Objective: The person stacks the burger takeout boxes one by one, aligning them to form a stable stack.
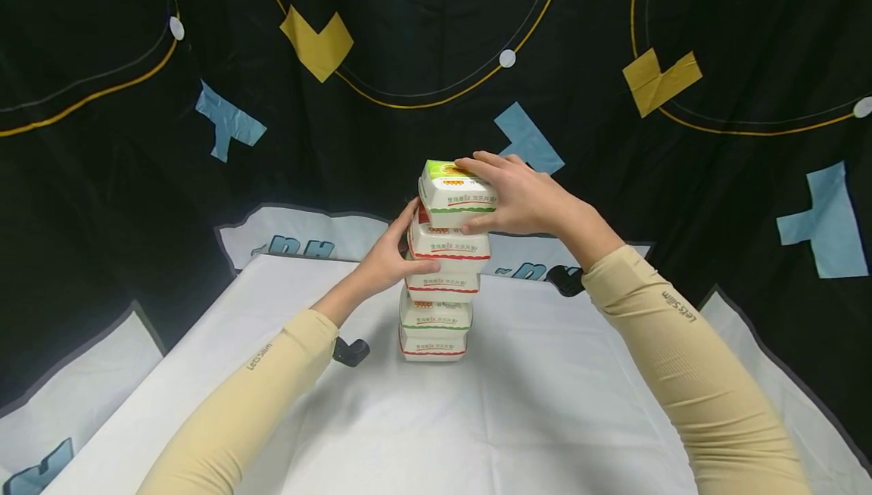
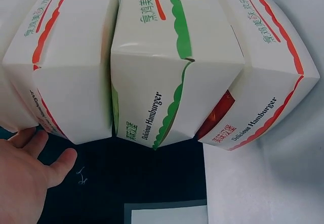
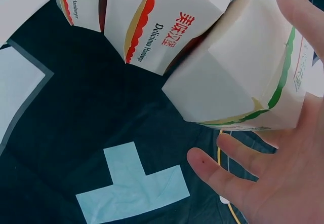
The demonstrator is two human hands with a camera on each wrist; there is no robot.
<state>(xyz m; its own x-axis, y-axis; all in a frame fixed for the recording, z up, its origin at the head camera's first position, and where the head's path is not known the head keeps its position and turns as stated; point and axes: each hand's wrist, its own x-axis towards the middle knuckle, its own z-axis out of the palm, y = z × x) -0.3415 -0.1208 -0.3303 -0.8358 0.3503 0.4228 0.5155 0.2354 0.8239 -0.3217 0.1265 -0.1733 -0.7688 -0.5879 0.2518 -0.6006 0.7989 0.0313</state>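
Note:
Several white hamburger boxes stand stacked in the middle of the head view, some edged in red and some in green. My right hand [image 1: 527, 196] grips the green-edged top box [image 1: 459, 200], thumb at its front and fingers over its top. In the right wrist view this top box [image 3: 238, 67] sits at an angle to the box below. My left hand [image 1: 388, 253] holds the stack from the left around the red-edged upper box [image 1: 453, 245], thumb across the front. Its other fingers [image 2: 35, 143] reach behind, partly hidden. Lower down are a green-edged box [image 1: 436, 317] and a red-edged bottom box [image 1: 433, 347].
The stack stands on a white-covered table [image 1: 545, 404]. A black object [image 1: 350, 352] lies left of it, and another black object [image 1: 565, 281] is at the table's far right edge. Behind hangs a black curtain [image 1: 409, 147] with blue and yellow shapes.

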